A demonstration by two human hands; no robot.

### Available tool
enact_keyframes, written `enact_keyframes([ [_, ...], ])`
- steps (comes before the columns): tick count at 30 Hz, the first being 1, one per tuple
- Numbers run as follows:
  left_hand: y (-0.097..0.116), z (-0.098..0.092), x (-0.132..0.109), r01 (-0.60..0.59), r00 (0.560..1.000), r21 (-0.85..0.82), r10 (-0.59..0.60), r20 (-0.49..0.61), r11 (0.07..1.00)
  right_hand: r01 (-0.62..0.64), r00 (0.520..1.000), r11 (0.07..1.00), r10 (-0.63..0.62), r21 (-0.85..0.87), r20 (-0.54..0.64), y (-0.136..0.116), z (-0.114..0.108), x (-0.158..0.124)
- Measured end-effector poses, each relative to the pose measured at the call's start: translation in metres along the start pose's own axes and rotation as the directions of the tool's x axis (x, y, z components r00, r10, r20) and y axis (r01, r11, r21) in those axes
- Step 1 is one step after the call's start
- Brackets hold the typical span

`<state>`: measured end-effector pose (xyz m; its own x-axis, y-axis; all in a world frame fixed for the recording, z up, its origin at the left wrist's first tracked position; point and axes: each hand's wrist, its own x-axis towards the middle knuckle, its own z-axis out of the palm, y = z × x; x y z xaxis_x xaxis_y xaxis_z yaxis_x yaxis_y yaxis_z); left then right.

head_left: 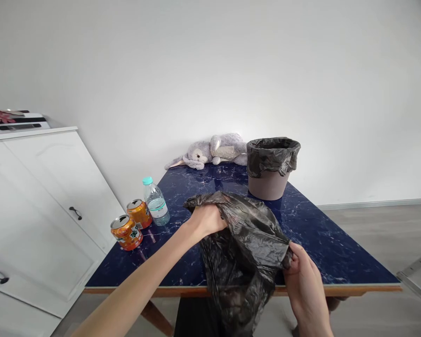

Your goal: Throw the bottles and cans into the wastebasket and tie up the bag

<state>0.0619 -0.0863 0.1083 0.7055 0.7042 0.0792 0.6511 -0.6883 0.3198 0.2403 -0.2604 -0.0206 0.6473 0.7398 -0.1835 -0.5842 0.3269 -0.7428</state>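
Observation:
A thin black garbage bag (252, 238) hangs crumpled between my two hands, over the table's front edge. My left hand (208, 220) reaches into the bag's folds from the left. Black film covers its fingers, so their grip is hidden. On the right, my right hand (303, 276) pinches the bag's edge between thumb and fingers. The lower part of the bag drops below the tabletop.
Two orange soda cans (127, 234) and a clear bottle (156, 206) with a turquoise cap stand left on the blue marbled table (330, 248). Behind are a grey plush rabbit (199, 152) and a lined trash bin (268, 185). A white cabinet (49, 210) stands left.

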Motion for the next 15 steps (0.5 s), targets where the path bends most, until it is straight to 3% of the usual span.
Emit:
enact_keyframes([
  [3,0.012,-0.018,-0.008,-0.015,1.0,-0.012,0.015,-0.005,1.0,-0.017,1.0,1.0,0.017,0.015,-0.019,-0.001,0.001,-0.002],
  [7,0.02,-0.04,-0.017,-0.164,0.985,-0.141,0.17,0.033,0.976,-0.032,0.998,0.999,0.033,0.038,-0.044,-0.002,0.002,-0.005],
  [11,0.016,-0.053,-0.037,-0.189,0.978,-0.232,0.204,0.046,0.954,-0.024,0.997,0.999,0.026,0.032,-0.069,-0.002,0.004,-0.005],
  [15,0.009,-0.061,-0.061,-0.193,0.967,-0.335,0.236,0.093,0.922,0.035,0.982,0.999,-0.033,0.01,-0.187,-0.001,0.001,-0.002],
])
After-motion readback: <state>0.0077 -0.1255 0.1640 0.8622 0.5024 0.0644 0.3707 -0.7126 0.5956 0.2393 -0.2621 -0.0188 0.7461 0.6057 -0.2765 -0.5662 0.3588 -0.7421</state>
